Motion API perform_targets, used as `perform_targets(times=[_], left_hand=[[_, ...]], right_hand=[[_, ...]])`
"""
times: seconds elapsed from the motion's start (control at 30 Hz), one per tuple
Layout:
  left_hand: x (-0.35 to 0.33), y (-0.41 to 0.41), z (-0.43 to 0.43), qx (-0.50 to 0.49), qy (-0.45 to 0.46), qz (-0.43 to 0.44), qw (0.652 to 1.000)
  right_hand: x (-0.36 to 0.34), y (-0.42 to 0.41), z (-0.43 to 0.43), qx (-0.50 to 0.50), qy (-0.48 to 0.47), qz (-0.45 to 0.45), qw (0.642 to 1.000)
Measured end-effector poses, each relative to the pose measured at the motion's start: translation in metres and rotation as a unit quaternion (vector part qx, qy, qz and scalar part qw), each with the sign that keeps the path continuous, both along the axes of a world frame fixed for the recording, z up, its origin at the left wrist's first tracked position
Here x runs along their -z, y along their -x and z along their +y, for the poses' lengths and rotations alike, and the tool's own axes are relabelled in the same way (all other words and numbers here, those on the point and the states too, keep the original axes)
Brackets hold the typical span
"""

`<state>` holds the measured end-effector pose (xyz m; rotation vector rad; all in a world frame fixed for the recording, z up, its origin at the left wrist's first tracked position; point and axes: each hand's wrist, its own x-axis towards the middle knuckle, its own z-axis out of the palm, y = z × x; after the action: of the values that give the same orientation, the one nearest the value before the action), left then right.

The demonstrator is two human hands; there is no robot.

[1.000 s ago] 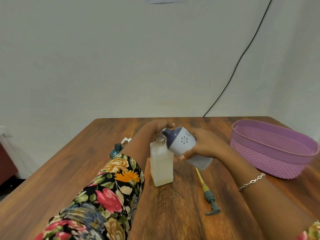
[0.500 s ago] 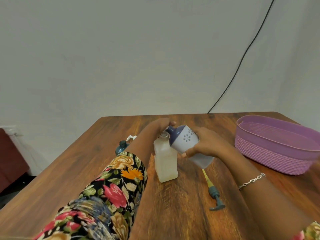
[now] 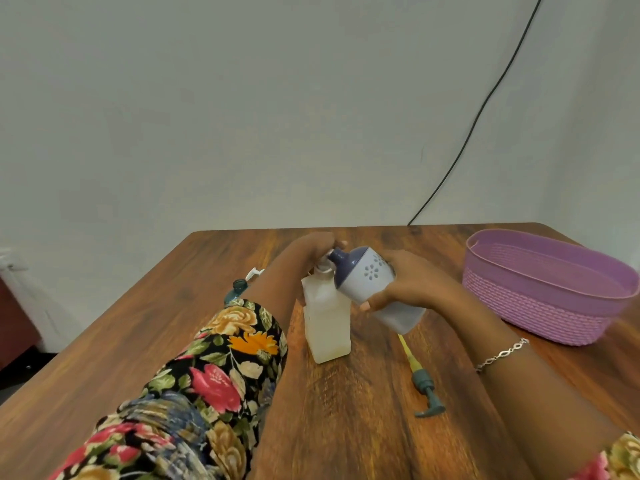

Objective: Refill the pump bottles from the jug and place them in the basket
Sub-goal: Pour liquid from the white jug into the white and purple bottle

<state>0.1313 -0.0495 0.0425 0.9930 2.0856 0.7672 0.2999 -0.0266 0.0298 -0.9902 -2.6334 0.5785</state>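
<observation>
Head view – A: How far along is the refill?

B: Mid-pour, I'd judge. The right hand point(image 3: 412, 285) wraps its fingers round the jug point(image 3: 367, 282), tipped so the dark spout meets the neck of the clear bottle point(image 3: 327, 327). The left hand point(image 3: 311, 247) has its fingers curled at that neck, steadying it upright at table point(image 3: 346, 427) centre.

A: And the rest?

B: All ahead. The pump point(image 3: 424, 386) lies loose on the wood at 5 o'clock from the bottle, so it has yet to be screwed back. A teal bottle point(image 3: 237, 292) stands at 10 o'clock, just behind the left forearm. The basket point(image 3: 540, 306) sits at 2 o'clock, well apart, and no bottle shows in it.

A: What can't you make out?

B: Whether liquid is running; the spout and neck are crowded by fingers. The clear bottle is frosted, so its level is a guess. The teal bottle is mostly hidden by the sleeve; a white piece point(image 3: 255, 271) beside it could be its pump, I can't tell. The basket's near wall hides its floor, and its right end is cut off.
</observation>
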Motion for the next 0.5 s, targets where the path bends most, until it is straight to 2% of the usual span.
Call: perform_targets(times=[0.1,0.23,0.3,0.37,0.47,0.5], left_hand=[[-0.004,0.003,0.000,-0.034,0.048,-0.090,0.994],[0.001,0.004,0.007,0.018,0.023,-0.011,1.000],[0.002,0.002,0.006,0.063,0.042,0.081,0.994],[0.004,0.003,0.008,0.050,0.040,0.140,0.988],[0.004,0.005,0.008,0.044,0.035,0.129,0.990],[0.004,0.007,0.008,0.031,0.030,0.090,0.995]], right_hand=[[-0.005,0.000,0.003,-0.006,-0.007,-0.001,1.000],[-0.002,0.002,0.005,0.001,-0.008,-0.017,1.000],[0.002,0.003,0.005,-0.002,-0.009,-0.020,1.000],[0.004,0.004,0.004,-0.001,-0.009,-0.015,1.000],[0.002,0.004,0.004,-0.002,-0.009,-0.012,1.000],[0.000,0.004,0.005,-0.005,-0.003,-0.007,1.000]])
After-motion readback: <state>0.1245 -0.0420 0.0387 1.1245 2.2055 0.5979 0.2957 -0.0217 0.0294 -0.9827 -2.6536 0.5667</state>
